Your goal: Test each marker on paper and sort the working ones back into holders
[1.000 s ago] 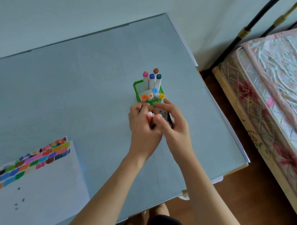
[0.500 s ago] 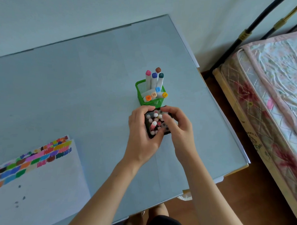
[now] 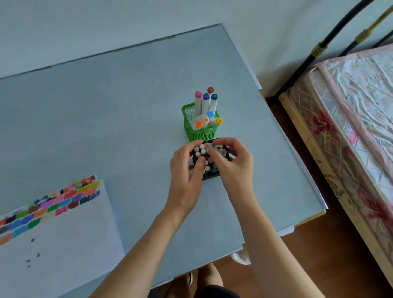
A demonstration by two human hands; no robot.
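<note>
A black holder (image 3: 213, 174) packed with several markers, caps up, stands on the table just in front of a green mesh holder (image 3: 204, 133). The green holder has several white markers (image 3: 205, 104) with coloured caps, some upright and some leaning. My left hand (image 3: 185, 173) grips the black holder's left side, its fingertips on the caps. My right hand (image 3: 234, 165) curls round the right and far side, thumb on the marker caps (image 3: 202, 151). Much of the black holder is hidden by both hands.
White paper (image 3: 58, 251) with rows of colour swatches and a few grey dots lies at the front left. The glass table top (image 3: 103, 123) ends at a right edge (image 3: 301, 174). Beyond that edge stands a bed (image 3: 358, 132) with a metal frame.
A marker held between both hands above the black holder has gone down into it. Both hands have dropped onto the holder and its caps.
</note>
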